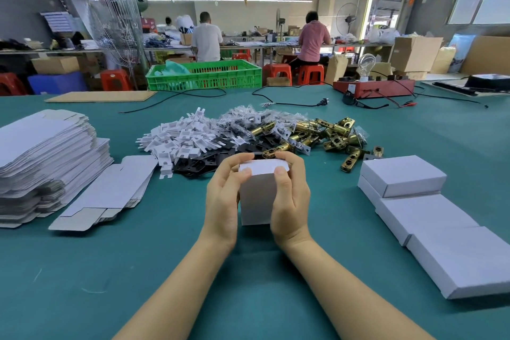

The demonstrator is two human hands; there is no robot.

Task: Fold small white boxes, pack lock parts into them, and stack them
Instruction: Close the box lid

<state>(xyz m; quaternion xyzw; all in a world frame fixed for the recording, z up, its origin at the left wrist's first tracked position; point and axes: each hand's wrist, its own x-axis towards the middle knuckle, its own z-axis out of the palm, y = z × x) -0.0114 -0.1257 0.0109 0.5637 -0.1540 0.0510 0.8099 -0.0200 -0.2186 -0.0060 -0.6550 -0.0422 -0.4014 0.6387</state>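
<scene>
So from my feed here, both hands are wrapped around one small white box (pixel 256 196) held upright just above the green table (pixel 82 270), right in the middle of the view. The left hand (pixel 225 199) has its fingers curled round the box's left side with the thumb pressing on the top flap, and the right hand (pixel 291 201) mirrors it on the right side, thumb down on the same flap, fingertips hooked over the far top edge. The flap looks folded nearly shut, but I can't tell if it's tucked in all the way. Just behind the box is the parts heap: white plastic pieces (pixel 182 141) on the left, black plates (pixel 209 160) in front of and under them, brass latch bolts (pixel 325 132) spreading off to the right, and some bagged bits (pixel 242 116) at the back. A couple of brass latches lie loose near the finished boxes (pixel 430 210), which sit in a row along the right side of the table, one stacked on top at the far end. Off to the left there's a tall stack of flat box blanks (pixel 47 152) with a smaller pile of blanks (pixel 110 190) lying beside it. Farther back I see a green crate (pixel 204 76), a red tester box with a bulb (pixel 372 85), and two people sitting at another bench (pixel 259 43).
</scene>
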